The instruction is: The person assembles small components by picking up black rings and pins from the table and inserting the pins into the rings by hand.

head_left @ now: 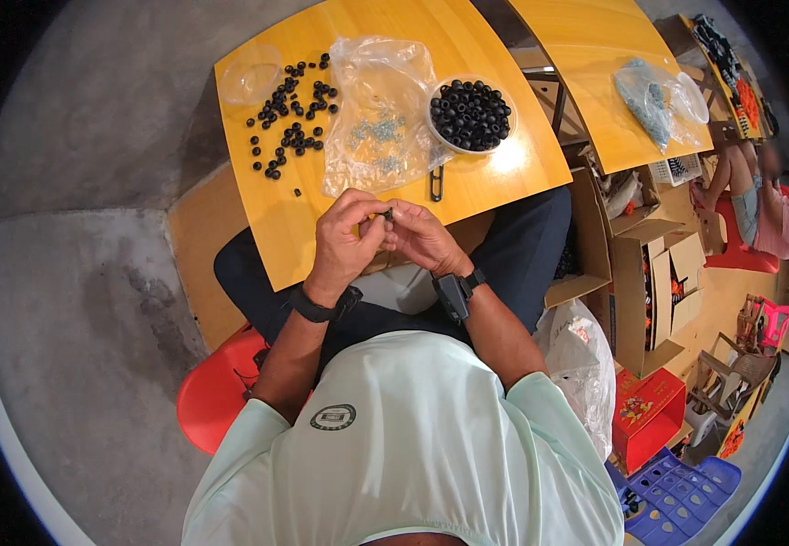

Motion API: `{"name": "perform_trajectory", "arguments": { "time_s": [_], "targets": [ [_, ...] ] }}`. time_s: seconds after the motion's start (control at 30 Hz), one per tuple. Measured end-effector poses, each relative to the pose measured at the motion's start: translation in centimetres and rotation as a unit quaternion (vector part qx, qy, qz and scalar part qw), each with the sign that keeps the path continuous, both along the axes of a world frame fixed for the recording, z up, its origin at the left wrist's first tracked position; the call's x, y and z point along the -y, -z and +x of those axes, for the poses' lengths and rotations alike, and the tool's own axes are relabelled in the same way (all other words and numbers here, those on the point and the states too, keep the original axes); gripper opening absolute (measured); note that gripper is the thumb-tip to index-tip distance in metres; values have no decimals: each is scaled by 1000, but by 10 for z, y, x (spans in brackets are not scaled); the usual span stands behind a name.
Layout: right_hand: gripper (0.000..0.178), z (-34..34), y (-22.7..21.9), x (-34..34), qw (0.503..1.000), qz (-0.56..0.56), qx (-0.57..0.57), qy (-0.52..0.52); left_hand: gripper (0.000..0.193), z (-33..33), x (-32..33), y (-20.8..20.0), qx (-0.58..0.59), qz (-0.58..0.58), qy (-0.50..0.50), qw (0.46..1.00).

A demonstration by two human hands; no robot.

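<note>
Now, left hand [347,241] pinching small black piece [388,215] near bench [503,182] edge; right hand [423,235] meeting it, fingertips curled close, can't tell how firmly. Step looks like two-handed fingerwork on this one piece. Next move seems to call for steady fingertips. Loose black beads [255,140] left of clear bag [367,82], full tub [456,147] to right.

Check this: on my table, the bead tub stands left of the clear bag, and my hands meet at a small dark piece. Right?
No, the head view shows the tub right of the clear bag. Your left hand and right hand meet at that dark piece.
</note>
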State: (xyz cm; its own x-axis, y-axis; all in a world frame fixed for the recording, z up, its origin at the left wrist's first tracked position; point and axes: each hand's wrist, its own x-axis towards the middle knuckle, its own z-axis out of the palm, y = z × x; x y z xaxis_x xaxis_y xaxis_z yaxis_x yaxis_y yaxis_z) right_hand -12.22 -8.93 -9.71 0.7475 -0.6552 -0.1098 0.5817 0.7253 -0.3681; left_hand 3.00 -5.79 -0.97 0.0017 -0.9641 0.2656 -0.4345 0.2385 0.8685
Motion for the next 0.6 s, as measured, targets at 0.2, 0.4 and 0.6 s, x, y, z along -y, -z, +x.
{"name": "perform_trajectory", "arguments": {
  "time_s": [0.2,0.4,0.6],
  "targets": [
    [20,1,1,0,1000,-2,-21,3,20,0,1,-8,31,45,12,998],
    [20,1,4,-1,1000,-4,0,-6,18,8,1,0,-35,78,28,996],
    [21,2,1,-1,1000,3,-14,0,21,9,-1,4,-11,39,26,999]
  ]
}}
